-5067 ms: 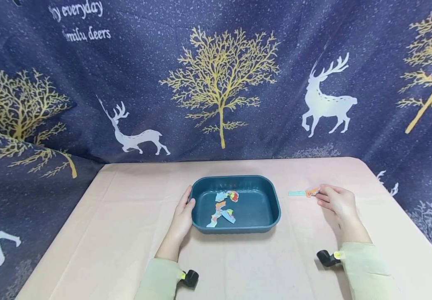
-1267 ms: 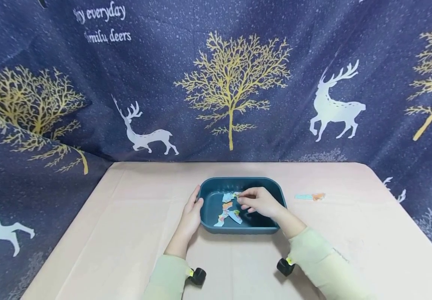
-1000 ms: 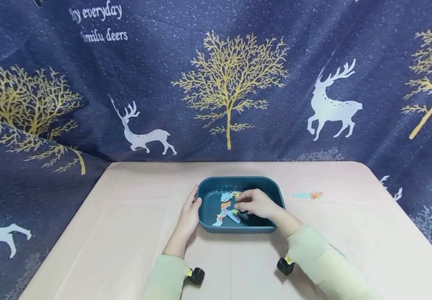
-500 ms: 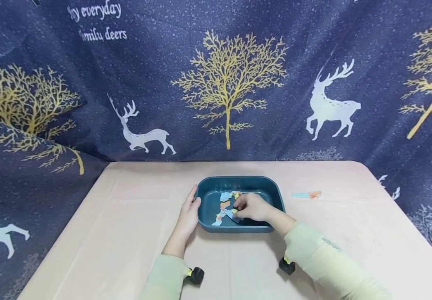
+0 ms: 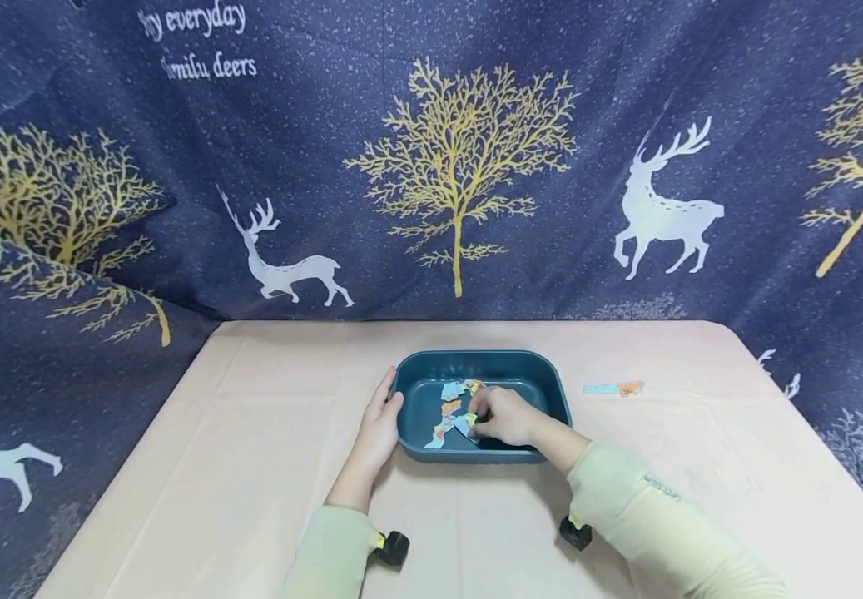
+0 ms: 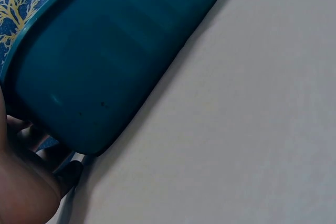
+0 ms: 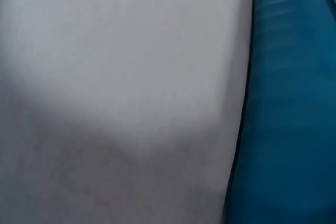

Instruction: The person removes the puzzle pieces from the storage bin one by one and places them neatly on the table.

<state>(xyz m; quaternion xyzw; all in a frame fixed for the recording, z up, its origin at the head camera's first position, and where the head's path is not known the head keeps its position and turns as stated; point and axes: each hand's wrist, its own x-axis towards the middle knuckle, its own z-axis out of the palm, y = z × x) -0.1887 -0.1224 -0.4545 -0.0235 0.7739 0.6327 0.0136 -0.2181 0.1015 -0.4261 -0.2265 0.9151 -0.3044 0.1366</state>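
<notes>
A dark teal plastic basin (image 5: 431,456) stands on the table in the head view, with several torn scraps of coloured paper in it. My left hand (image 5: 377,424) holds the basin's left end, thumb near the rim and fingers along the outer wall. My right hand (image 5: 508,418) reaches inside, its thumb and index finger pinching a blue and yellow paper scrap (image 5: 465,423). Left of it lie an orange scrap (image 5: 450,408) and a pale multicoloured scrap (image 5: 438,434). A light blue scrap (image 5: 452,390) is farther back. The right wrist view hides the right hand behind the basin's wall.
To the right of the basin, a light blue paper strip (image 5: 600,389) and an orange scrap (image 5: 630,388) lie end to end on the pale tablecloth (image 5: 251,466). A dark blue curtain (image 5: 521,274) with deer and trees hangs behind the table.
My right hand has gone from the two scraps on the table into the basin, then a little nearer me to the blue and yellow scrap. My left hand stays at the basin's left end.
</notes>
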